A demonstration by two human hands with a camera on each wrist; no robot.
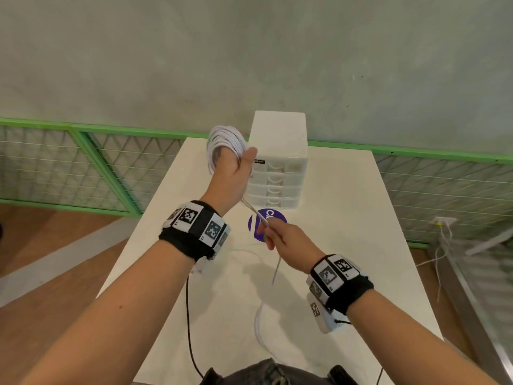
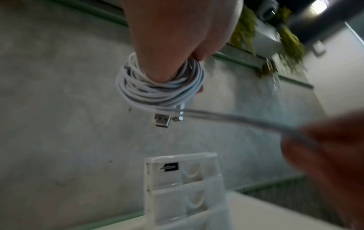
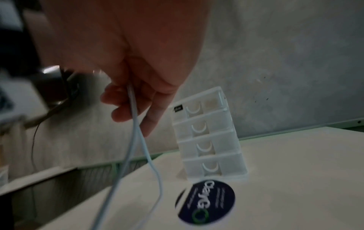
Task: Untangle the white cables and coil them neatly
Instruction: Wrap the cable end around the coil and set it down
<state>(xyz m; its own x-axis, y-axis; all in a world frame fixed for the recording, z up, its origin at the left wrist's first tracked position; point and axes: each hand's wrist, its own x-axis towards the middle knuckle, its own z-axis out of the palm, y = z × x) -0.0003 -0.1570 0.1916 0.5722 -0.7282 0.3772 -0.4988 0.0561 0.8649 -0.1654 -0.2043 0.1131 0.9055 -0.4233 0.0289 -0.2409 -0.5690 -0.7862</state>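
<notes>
Head view: the left hand (image 1: 231, 173) is raised above the worktop (image 1: 347, 245), its fingers threaded through a wound coil of white cable (image 1: 226, 144) and closed on it (a USB plug (image 2: 162, 120) dangles just beneath the loops). A taut strand (image 1: 254, 213) runs from the coil down to the right hand (image 1: 288, 240), which pinches it lower and nearer the body. Slack cable (image 1: 274, 270) hangs from that hand toward the worktop. Behind both hands stands a white drawer unit (image 1: 279, 159) beside a purple round sticker (image 1: 273, 218).
</notes>
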